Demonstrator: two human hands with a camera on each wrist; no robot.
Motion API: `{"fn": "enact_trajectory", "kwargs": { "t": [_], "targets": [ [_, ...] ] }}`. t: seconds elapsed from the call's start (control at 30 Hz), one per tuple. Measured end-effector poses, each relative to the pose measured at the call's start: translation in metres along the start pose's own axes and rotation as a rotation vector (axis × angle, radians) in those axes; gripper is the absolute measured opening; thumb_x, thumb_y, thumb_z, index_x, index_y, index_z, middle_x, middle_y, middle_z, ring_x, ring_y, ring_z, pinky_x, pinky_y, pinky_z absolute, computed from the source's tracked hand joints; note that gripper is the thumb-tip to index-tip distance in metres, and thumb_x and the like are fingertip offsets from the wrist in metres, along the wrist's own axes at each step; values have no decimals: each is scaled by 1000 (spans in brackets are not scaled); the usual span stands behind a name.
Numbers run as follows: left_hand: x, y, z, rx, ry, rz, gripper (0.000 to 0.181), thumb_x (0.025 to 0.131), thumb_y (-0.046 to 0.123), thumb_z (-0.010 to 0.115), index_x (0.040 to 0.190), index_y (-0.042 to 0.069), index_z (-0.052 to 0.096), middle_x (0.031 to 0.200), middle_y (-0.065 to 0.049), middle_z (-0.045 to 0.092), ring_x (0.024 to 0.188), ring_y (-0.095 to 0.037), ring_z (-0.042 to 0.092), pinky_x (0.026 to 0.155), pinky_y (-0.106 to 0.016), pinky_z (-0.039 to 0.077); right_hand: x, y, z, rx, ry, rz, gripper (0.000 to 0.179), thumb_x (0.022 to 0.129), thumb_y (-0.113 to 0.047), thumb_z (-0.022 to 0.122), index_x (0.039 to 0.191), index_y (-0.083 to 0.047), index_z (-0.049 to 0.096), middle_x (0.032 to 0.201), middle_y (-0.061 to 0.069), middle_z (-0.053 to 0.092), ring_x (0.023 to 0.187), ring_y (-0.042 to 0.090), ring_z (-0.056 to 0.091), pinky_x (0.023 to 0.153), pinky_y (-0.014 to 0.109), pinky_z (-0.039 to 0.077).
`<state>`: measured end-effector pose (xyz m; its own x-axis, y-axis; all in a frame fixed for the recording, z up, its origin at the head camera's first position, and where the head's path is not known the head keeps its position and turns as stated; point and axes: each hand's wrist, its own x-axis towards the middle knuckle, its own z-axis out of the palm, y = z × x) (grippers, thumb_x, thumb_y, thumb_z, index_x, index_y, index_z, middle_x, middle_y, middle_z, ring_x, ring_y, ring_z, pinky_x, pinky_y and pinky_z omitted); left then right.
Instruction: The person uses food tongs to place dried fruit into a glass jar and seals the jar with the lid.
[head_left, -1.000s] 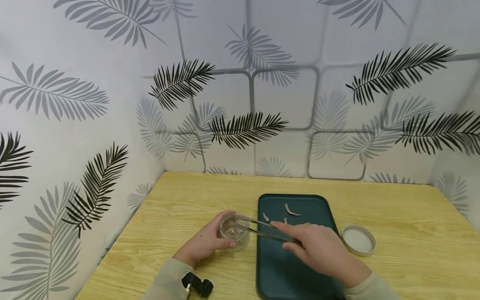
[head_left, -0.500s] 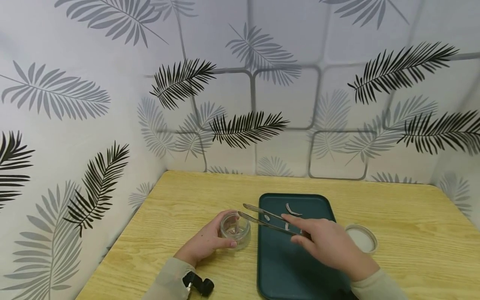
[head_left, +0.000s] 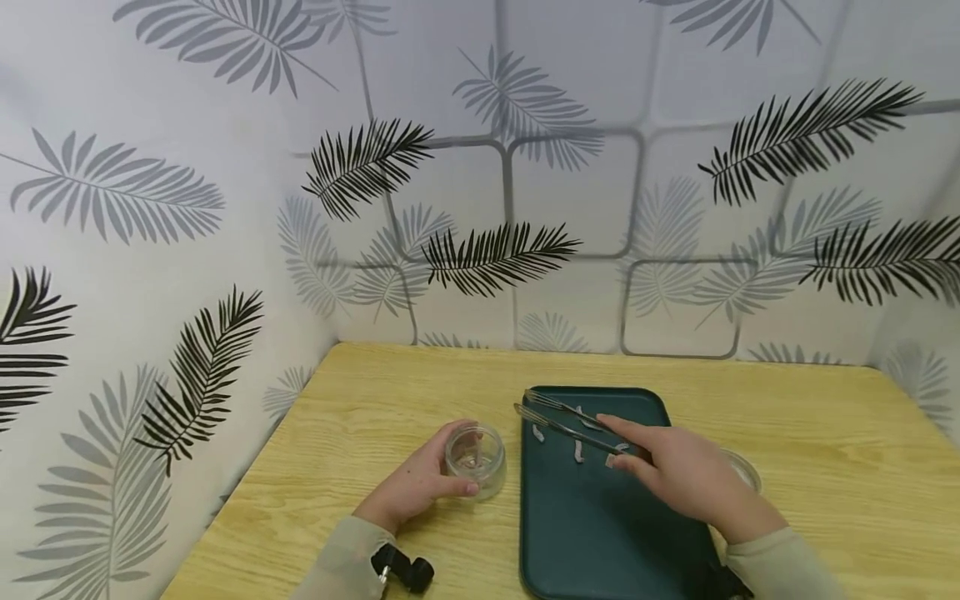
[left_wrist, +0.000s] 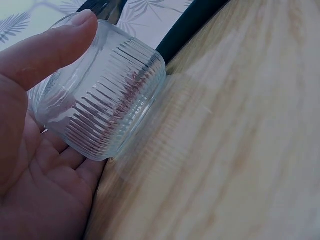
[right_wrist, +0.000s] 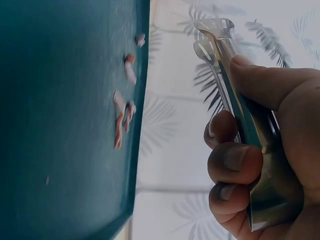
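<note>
My left hand grips a small clear glass jar on the table, thumb on the near side. Reddish-brown bits show inside the ribbed jar in the left wrist view. My right hand holds metal tongs, thumb on one arm and fingers curled under the other. The tongs' tips are spread, with nothing between them, over the far left part of a dark green tray. Several small curled pinkish-white strips lie on the tray below the tongs.
A round lid lies right of the tray, partly hidden behind my right hand. The tray stands just right of the jar on a light wooden table. A leaf-patterned wall covering rises behind the table's far edge.
My right hand has drawn the tongs out of the jar, rightward over the tray. A reddish-brown bit at the jar's rim has dropped inside. My left hand stays around the jar.
</note>
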<state>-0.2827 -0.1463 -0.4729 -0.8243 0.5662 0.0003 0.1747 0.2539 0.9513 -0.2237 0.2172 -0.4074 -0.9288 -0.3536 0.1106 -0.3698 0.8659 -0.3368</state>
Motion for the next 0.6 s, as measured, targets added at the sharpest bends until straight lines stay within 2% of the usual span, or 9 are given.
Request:
{"fn": "enact_trajectory", "kwargs": {
  "t": [0.1, 0.27, 0.5, 0.6],
  "targets": [
    [0, 0, 1, 2, 6, -4, 86, 77, 26, 78, 146, 23, 27, 141, 3, 41, 123, -20, 44, 99, -40, 34, 0, 10, 0, 1, -31, 55, 60, 86, -60, 51, 141, -48, 31, 50, -9, 42, 38, 8, 34, 42, 26, 32],
    [1, -1, 1, 1, 9, 2, 86, 77, 26, 78, 146, 23, 28, 140, 4, 42, 121, -20, 45, 97, -37, 36, -3, 26, 0, -3, -51, 97, 62, 85, -62, 50, 142, -45, 33, 48, -6, 41, 38, 10, 33, 43, 28, 31],
    [1, -2, 1, 0, 7, -2, 87, 77, 27, 78, 147, 22, 26, 140, 4, 42, 121, -20, 46, 97, -37, 37, -6, 44, -8, -27, -41, 103, 66, 87, -62, 47, 144, -32, 36, 49, -5, 40, 40, 11, 32, 45, 30, 31],
    [0, -2, 0, 1, 7, -2, 86, 77, 26, 78, 146, 22, 27, 140, 4, 42, 121, -21, 45, 98, -39, 35, -7, 49, -11, -53, -45, 94, 63, 89, -56, 51, 144, -28, 40, 52, -6, 41, 42, 11, 34, 46, 30, 31]
  ]
}}
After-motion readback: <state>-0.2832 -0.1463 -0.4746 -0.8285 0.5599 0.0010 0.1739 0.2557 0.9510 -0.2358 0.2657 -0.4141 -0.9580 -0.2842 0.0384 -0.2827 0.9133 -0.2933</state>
